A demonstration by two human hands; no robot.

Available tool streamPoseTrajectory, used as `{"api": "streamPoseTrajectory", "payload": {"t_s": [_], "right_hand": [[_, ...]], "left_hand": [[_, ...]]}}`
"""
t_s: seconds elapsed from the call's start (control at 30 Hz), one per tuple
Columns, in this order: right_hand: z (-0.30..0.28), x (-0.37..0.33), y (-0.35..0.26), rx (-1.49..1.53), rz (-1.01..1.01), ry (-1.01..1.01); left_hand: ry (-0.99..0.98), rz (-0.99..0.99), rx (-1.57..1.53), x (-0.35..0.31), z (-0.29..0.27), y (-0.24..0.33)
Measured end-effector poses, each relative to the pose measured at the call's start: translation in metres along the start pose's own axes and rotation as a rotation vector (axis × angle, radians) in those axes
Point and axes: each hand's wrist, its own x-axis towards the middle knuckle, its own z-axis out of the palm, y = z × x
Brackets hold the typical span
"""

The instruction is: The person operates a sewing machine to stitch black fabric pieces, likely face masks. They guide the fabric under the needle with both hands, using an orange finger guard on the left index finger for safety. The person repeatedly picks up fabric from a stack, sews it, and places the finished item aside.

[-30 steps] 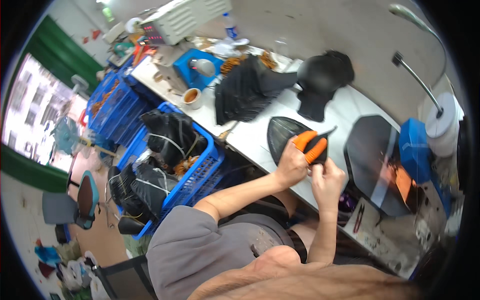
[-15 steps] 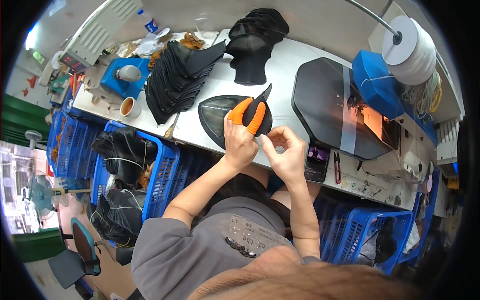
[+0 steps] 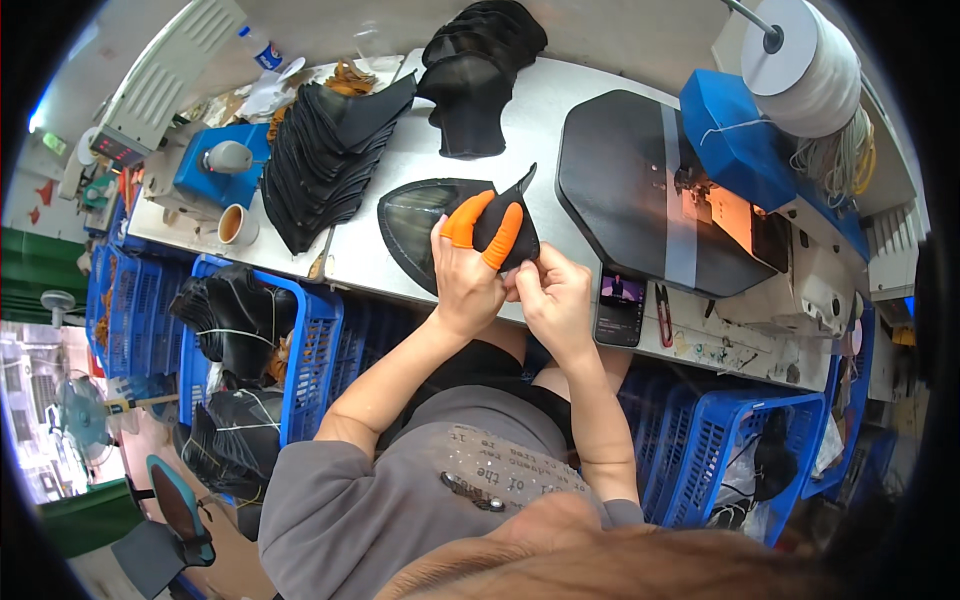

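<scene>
My left hand (image 3: 470,275), with orange finger cots on two fingers, grips a curved black leather piece (image 3: 425,230) over the white table. Those fingers lie across its dark face, and one pointed tip of it sticks up. At the lower right edge of the piece my right hand (image 3: 555,300) is closed in a pinch, touching the left fingertips. Whether a thread or only the edge lies in that pinch is too small to tell.
A fanned stack of black leather pieces (image 3: 325,150) lies left, another stack (image 3: 475,100) behind. To the right is a black sewing machine table plate (image 3: 620,190), with a phone (image 3: 618,310) and red thread snips (image 3: 664,315) in front. A paper cup (image 3: 237,225) and blue crates (image 3: 310,345) are left.
My right hand has moved in from just beside the leather piece to its edge, and its fingers have closed together. My left hand keeps its grip. The whole view has shifted slightly.
</scene>
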Motion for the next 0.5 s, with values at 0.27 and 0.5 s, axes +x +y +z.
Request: {"api": "streamPoseTrajectory", "payload": {"t_s": [0.27, 0.5], "right_hand": [[0.004, 0.0, -0.008, 0.074, -0.06, 0.093], [0.0, -0.003, -0.015, -0.073, -0.204, 0.09]], "left_hand": [[0.023, -0.009, -0.096, 0.005, -0.005, 0.002], [0.027, 0.004, -0.041, 0.011, -0.01, 0.01]]}}
